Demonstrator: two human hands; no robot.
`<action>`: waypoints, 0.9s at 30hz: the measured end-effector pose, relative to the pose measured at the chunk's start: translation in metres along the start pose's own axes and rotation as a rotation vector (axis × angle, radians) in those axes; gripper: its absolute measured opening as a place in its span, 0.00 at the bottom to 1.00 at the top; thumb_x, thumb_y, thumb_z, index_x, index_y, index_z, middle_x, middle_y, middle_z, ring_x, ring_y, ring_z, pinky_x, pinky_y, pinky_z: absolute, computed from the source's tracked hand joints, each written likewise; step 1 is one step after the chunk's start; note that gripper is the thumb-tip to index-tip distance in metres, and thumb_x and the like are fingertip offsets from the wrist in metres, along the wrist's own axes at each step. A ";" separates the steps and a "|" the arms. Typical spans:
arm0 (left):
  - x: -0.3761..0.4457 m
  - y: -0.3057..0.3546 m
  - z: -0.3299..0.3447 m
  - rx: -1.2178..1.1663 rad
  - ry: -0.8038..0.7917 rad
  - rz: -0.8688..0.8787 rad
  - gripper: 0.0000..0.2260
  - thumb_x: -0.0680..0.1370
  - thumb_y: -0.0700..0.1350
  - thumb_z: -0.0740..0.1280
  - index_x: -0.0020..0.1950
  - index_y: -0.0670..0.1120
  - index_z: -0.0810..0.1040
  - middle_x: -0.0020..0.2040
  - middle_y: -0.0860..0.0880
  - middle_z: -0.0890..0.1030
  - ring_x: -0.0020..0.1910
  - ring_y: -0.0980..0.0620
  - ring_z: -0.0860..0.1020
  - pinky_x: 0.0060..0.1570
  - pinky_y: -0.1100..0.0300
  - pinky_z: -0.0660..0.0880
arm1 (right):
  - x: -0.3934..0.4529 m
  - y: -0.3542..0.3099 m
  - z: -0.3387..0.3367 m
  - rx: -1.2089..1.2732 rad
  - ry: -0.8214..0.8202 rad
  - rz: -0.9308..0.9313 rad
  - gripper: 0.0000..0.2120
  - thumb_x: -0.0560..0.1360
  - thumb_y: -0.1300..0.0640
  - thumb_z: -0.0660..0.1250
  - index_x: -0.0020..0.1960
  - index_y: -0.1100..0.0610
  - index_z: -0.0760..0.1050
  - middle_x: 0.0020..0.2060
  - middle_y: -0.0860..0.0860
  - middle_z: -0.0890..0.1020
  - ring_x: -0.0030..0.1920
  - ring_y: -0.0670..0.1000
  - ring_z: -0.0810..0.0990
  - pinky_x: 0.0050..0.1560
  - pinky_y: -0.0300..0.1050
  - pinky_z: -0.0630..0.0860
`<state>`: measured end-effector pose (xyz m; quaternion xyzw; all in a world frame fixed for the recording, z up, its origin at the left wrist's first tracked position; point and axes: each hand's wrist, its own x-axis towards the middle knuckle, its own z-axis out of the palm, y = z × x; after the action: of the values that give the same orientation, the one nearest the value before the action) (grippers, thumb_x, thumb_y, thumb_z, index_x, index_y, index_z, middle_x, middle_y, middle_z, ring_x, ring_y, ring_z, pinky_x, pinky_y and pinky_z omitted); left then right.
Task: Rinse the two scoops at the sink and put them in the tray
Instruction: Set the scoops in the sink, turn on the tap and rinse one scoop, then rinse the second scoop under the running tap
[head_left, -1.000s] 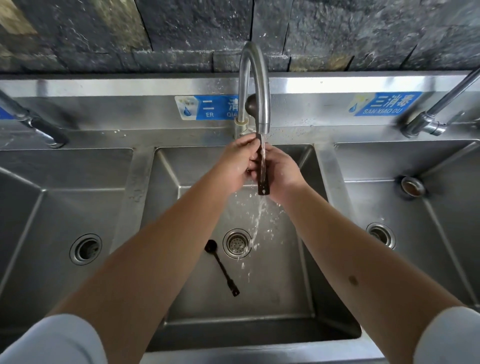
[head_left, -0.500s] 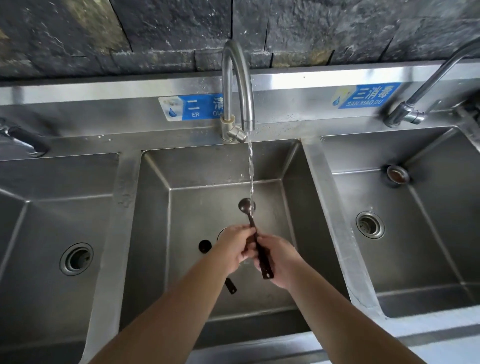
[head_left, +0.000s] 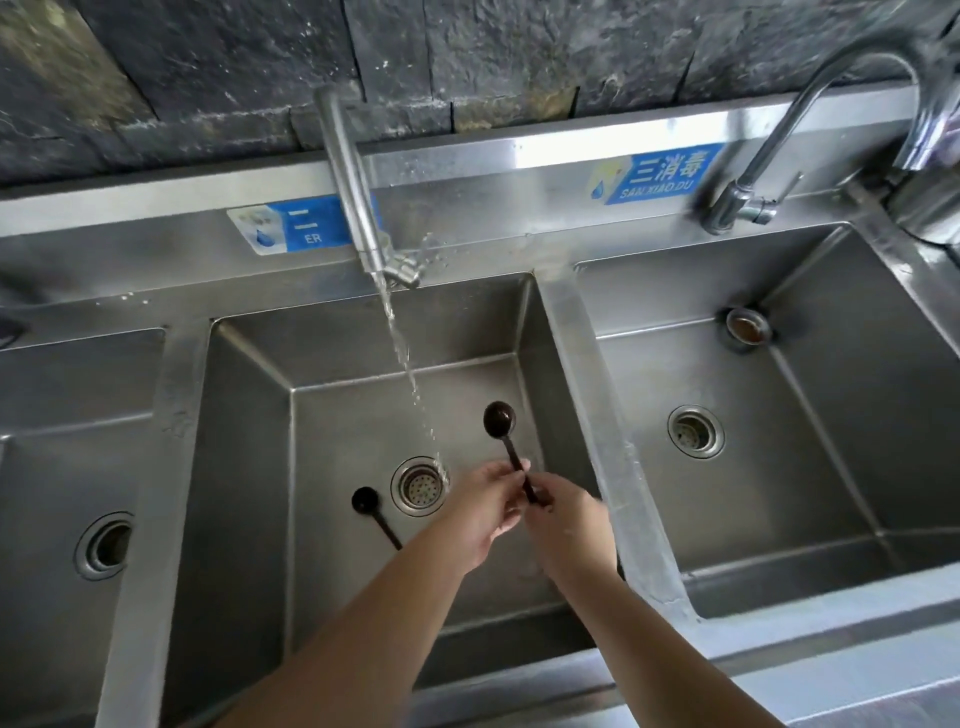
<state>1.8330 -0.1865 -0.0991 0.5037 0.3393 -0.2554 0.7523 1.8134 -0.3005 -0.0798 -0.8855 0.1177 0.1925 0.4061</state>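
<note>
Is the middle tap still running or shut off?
Running. A stream of water falls from the middle faucet toward the drain, left of the held scoop.

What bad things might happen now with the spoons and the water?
1. The held scoop sits beside the stream, not under it, so it may not get rinsed just now.
2. Both hands, left and right, pinch only its thin wet handle, so it might slip into the basin.
3. The other scoop lies by the drain and could be forgotten.
</note>
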 end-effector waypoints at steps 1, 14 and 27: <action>0.001 0.004 0.014 -0.002 -0.013 0.026 0.09 0.80 0.35 0.62 0.51 0.44 0.81 0.35 0.45 0.78 0.28 0.54 0.71 0.35 0.61 0.66 | 0.004 0.003 -0.013 -0.040 0.036 -0.046 0.11 0.75 0.54 0.62 0.50 0.42 0.81 0.36 0.44 0.84 0.36 0.47 0.81 0.31 0.43 0.75; 0.049 0.013 0.192 0.158 -0.069 0.190 0.08 0.80 0.39 0.64 0.44 0.49 0.80 0.37 0.47 0.81 0.36 0.52 0.80 0.40 0.59 0.79 | 0.074 0.072 -0.160 -0.103 0.228 -0.126 0.13 0.72 0.57 0.66 0.54 0.45 0.81 0.43 0.50 0.86 0.44 0.57 0.82 0.42 0.50 0.79; 0.172 -0.081 0.290 0.914 -0.127 0.124 0.11 0.76 0.39 0.67 0.54 0.47 0.85 0.48 0.38 0.85 0.45 0.41 0.83 0.42 0.58 0.77 | 0.188 0.222 -0.202 0.143 -0.063 0.534 0.08 0.72 0.61 0.69 0.37 0.50 0.83 0.33 0.53 0.83 0.35 0.54 0.80 0.38 0.48 0.80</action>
<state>1.9573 -0.4932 -0.2022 0.7864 0.1145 -0.3635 0.4861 1.9511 -0.6081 -0.1913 -0.7858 0.3475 0.3112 0.4061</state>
